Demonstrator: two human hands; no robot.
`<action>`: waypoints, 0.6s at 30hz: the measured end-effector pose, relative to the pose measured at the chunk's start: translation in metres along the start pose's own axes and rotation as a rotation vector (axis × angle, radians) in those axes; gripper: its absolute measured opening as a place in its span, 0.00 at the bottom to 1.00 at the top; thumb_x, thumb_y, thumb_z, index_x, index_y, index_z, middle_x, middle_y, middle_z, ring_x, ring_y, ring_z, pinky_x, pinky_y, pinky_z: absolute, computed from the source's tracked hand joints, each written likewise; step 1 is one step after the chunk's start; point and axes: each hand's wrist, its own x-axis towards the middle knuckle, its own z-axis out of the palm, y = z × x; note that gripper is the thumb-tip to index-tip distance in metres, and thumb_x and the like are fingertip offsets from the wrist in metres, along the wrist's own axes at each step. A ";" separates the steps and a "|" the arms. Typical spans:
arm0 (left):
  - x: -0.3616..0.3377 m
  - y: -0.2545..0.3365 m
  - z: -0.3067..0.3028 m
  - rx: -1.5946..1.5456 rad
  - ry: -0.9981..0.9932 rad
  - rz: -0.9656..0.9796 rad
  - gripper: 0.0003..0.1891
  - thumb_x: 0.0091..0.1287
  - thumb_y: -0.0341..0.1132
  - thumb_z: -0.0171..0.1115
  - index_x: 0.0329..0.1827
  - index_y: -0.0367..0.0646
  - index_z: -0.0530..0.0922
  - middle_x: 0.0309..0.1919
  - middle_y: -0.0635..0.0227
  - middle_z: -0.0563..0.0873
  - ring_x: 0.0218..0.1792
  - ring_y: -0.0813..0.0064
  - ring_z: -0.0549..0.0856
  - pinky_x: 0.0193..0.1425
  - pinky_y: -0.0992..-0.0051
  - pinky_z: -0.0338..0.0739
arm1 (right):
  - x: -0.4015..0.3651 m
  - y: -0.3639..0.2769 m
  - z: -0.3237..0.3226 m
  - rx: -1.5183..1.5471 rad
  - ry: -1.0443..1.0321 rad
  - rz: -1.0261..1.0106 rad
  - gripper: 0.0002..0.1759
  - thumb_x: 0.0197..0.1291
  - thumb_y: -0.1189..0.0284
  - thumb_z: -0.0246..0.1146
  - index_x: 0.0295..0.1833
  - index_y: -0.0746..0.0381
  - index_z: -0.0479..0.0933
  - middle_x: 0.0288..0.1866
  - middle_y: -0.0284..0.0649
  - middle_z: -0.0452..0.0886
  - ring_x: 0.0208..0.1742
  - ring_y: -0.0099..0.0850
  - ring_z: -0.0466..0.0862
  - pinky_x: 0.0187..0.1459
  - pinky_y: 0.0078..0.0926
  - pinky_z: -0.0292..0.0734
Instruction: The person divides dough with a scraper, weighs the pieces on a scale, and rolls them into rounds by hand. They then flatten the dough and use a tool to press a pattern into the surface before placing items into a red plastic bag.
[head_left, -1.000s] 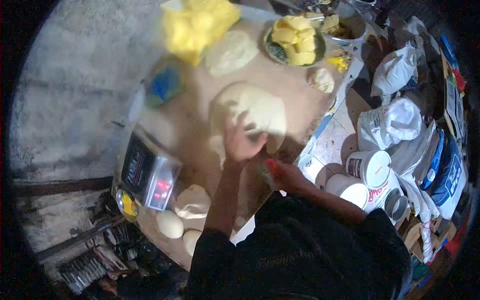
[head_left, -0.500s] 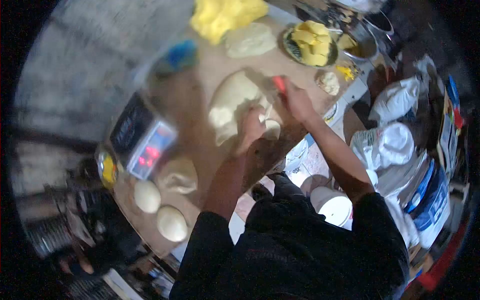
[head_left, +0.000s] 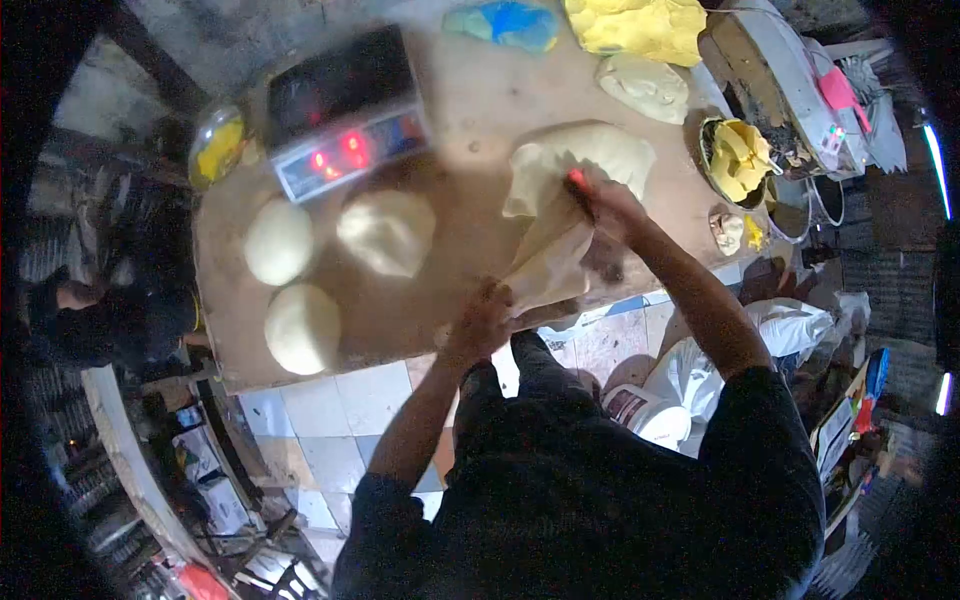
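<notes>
The table [head_left: 470,270] is unevenly lit; soft shadows are cast, edges are darkened and curved, hands blurred.

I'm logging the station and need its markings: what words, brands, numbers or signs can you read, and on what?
None reads clearly.
Scale display: glowing red digits, too blurred to read.
White tub label: print too small to read.
Dark shirt: any lettering too faint to read.

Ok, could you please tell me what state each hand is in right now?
Left hand: closed on one end of a stretched flap of pale dough.
Right hand: closed around a small red object, mostly hidden.
</notes>
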 end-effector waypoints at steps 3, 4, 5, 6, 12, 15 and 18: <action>-0.011 -0.032 -0.018 0.086 0.167 -0.010 0.27 0.46 0.32 0.66 0.51 0.39 0.69 0.41 0.52 0.74 0.44 0.50 0.76 0.56 0.57 0.69 | -0.038 -0.079 -0.030 -0.575 -0.137 0.055 0.33 0.56 0.64 0.61 0.66 0.59 0.61 0.47 0.55 0.78 0.44 0.49 0.80 0.46 0.40 0.76; -0.003 -0.029 -0.017 0.101 0.168 0.004 0.27 0.46 0.32 0.66 0.51 0.39 0.69 0.41 0.52 0.74 0.44 0.50 0.76 0.56 0.57 0.69 | -0.053 -0.114 -0.048 -0.610 -0.254 0.250 0.35 0.54 0.61 0.62 0.66 0.59 0.61 0.55 0.56 0.74 0.47 0.54 0.79 0.48 0.47 0.74; 0.004 -0.024 -0.013 -0.116 0.217 -0.152 0.34 0.44 0.35 0.68 0.56 0.37 0.65 0.46 0.49 0.72 0.49 0.50 0.74 0.59 0.57 0.67 | -0.069 -0.090 -0.043 -0.667 -0.278 0.210 0.32 0.55 0.63 0.60 0.66 0.56 0.63 0.58 0.55 0.71 0.45 0.52 0.79 0.46 0.48 0.74; 0.019 -0.008 -0.009 -0.226 0.240 -0.230 0.38 0.43 0.36 0.69 0.59 0.36 0.63 0.48 0.48 0.72 0.52 0.49 0.72 0.60 0.57 0.66 | -0.084 -0.066 -0.038 -0.724 -0.301 0.168 0.29 0.57 0.65 0.59 0.66 0.54 0.64 0.61 0.54 0.68 0.43 0.50 0.79 0.44 0.49 0.74; 0.146 0.033 0.043 0.525 -0.035 -0.291 0.53 0.37 0.49 0.77 0.69 0.52 0.56 0.70 0.53 0.55 0.67 0.45 0.58 0.63 0.40 0.56 | -0.100 -0.023 -0.046 -0.978 -0.048 -0.471 0.35 0.53 0.77 0.52 0.70 0.59 0.56 0.53 0.56 0.76 0.46 0.47 0.81 0.38 0.50 0.74; 0.170 -0.003 0.052 0.535 -0.025 -0.170 0.49 0.42 0.50 0.73 0.69 0.54 0.57 0.68 0.52 0.59 0.64 0.48 0.65 0.60 0.52 0.67 | -0.040 -0.063 -0.052 -0.356 -0.069 0.089 0.26 0.61 0.69 0.48 0.66 0.60 0.61 0.49 0.60 0.77 0.49 0.51 0.78 0.45 0.50 0.72; 0.153 -0.075 0.088 0.400 -0.205 -0.200 0.41 0.47 0.44 0.68 0.67 0.52 0.60 0.63 0.53 0.67 0.62 0.50 0.68 0.61 0.47 0.63 | 0.032 -0.100 -0.030 -0.350 -0.239 0.238 0.24 0.66 0.60 0.46 0.62 0.62 0.65 0.46 0.58 0.78 0.47 0.52 0.78 0.48 0.48 0.71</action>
